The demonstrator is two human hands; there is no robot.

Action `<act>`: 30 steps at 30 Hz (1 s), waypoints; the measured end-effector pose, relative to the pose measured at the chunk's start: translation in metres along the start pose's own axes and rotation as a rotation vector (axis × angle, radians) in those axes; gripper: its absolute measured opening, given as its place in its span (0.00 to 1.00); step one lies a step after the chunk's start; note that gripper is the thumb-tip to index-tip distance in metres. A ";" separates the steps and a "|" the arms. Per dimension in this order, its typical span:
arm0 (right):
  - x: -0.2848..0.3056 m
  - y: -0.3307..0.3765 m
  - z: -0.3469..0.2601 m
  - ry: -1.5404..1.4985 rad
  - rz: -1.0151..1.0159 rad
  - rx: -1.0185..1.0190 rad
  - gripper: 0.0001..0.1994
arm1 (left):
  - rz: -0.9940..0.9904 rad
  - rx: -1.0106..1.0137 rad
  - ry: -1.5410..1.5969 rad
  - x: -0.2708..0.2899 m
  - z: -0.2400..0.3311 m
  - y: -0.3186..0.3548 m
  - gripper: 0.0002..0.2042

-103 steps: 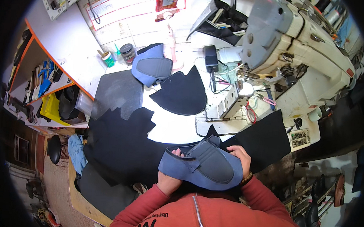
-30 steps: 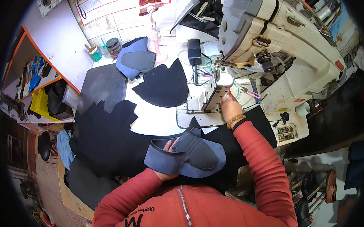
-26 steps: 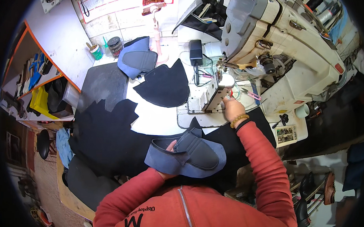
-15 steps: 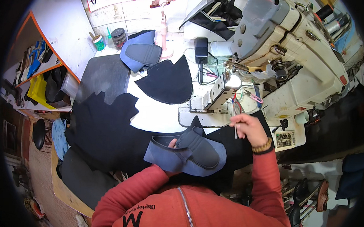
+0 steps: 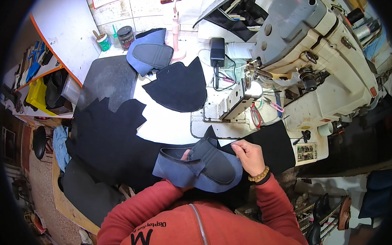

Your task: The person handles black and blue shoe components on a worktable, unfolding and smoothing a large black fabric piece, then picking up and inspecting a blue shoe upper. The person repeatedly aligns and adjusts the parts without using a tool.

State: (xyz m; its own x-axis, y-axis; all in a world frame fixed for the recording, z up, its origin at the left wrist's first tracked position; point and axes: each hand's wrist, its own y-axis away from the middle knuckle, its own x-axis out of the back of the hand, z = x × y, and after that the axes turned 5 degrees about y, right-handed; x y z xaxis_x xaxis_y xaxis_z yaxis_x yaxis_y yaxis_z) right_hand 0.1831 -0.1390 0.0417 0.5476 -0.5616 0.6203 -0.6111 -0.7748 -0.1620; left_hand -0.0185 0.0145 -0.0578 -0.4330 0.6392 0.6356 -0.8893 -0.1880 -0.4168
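A blue and black fabric shoe upper (image 5: pixel 178 173) is held close to my chest, its black padded panel facing up. My left hand (image 5: pixel 186 155) grips it from the collar opening and from below; a thumb shows inside, while most of the fingers are hidden. At the upper's right edge, my right hand (image 5: pixel 249 158) is closed in a pinch, palm turned away. Whatever lies between those fingertips is too small or too covered to make out. Black fabric (image 5: pixel 269 141) lies under both hands on the table.
A sewing machine (image 5: pixel 330 62) fills the far right, its narrow arm (image 5: pixel 234 104) reaching toward me. Beyond my hands are a cut black piece (image 5: pixel 180 86) and another blue upper (image 5: pixel 151 55). Red-handled scissors (image 5: pixel 255 116) lie beside the machine arm. Shelves (image 5: pixel 42 83) stand at left.
My right hand has come left and a little nearer, to the upper's edge. The thin metal tool that showed in its fingers is out of sight. My left hand keeps its hold.
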 end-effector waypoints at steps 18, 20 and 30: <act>-0.063 -0.019 0.013 0.175 -0.014 0.240 0.13 | 0.124 0.501 1.137 -0.012 -0.004 -0.002 0.31; -0.065 -0.024 0.015 0.207 -0.022 0.262 0.12 | 0.116 0.522 1.157 -0.011 -0.002 -0.001 0.31; -0.043 -0.022 -0.002 0.153 0.115 0.380 0.14 | 0.220 0.444 1.246 -0.014 0.001 0.002 0.30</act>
State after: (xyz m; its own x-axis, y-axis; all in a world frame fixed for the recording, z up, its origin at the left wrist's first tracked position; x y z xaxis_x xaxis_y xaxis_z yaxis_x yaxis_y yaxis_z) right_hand 0.1722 -0.0973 0.0197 0.3800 -0.6230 0.6837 -0.3935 -0.7778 -0.4900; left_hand -0.0143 0.0046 -0.0663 -0.3618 0.7688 -0.5273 -0.8940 -0.4464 -0.0374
